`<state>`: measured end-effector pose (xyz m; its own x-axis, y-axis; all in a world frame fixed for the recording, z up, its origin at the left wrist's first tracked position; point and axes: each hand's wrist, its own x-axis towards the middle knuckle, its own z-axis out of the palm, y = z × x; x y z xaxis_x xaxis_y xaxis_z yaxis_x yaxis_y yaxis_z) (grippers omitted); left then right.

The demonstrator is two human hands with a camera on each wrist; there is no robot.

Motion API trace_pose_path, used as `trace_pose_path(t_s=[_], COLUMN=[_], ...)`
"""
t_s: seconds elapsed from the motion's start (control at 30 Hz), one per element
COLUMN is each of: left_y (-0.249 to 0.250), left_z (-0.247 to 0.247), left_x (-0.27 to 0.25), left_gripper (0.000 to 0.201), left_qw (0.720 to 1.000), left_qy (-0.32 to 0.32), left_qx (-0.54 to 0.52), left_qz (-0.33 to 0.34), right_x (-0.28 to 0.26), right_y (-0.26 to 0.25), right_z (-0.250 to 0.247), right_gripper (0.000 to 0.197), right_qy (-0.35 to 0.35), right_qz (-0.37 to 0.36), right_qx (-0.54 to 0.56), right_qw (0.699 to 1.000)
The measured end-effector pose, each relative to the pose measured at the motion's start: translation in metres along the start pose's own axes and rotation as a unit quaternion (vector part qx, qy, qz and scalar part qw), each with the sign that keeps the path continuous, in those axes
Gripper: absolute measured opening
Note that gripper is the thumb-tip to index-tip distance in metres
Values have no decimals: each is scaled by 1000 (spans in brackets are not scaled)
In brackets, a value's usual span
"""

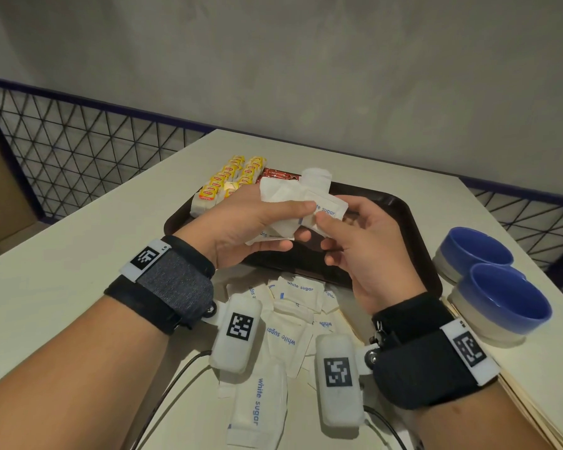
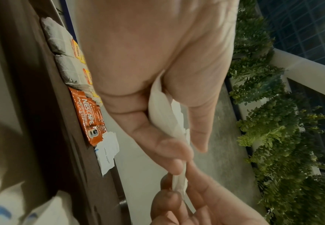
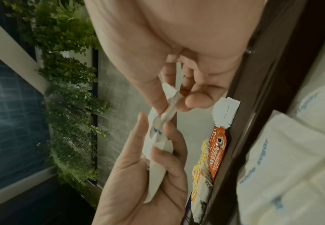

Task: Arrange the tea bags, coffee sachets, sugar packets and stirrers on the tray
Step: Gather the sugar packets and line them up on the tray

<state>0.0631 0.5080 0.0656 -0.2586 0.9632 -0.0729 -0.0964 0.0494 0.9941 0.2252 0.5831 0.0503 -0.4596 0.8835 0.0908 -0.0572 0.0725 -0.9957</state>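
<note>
"white sugar" on sugar packets (image 1: 260, 404), "NESCAFE" on orange coffee sachets (image 2: 89, 115), tea bag tags unreadable

**Both hands raised, fingers pinched together**

Both forearms reach forward and the hands meet in the air, palms turned toward each other. The left hand (image 1: 241, 225) has its fingers curled, the thumb laid along the top, gripping white sugar packets (image 1: 293, 198). The right hand (image 1: 361, 241) pinches the same packets between thumb and fingertips, the other fingers bent. Each wrist wears a dark band.
</note>
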Motion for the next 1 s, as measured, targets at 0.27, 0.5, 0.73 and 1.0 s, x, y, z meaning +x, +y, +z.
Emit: trace_pose_path(t_s=[0.27, 0.5, 0.73, 1.0], left_y=[1, 6, 3, 4], left_z=[-1, -28, -38, -43], left_x=[0, 11, 8, 12], left_gripper=[34, 27, 36, 37], left_qw=[999, 962, 941, 935], left_qy=[2, 180, 158, 120], left_qx=[-40, -194, -299, -333], left_qz=[3, 68, 12, -4], right_x=[-6, 8, 67, 129], right_y=[-12, -46, -46, -20], right_z=[-8, -26, -13, -9], right_gripper=[12, 14, 21, 18], right_qy=[2, 75, -5, -46], right_qz=[94, 71, 134, 242], right_qx=[77, 152, -170, -380], right_qw=[993, 983, 976, 892])
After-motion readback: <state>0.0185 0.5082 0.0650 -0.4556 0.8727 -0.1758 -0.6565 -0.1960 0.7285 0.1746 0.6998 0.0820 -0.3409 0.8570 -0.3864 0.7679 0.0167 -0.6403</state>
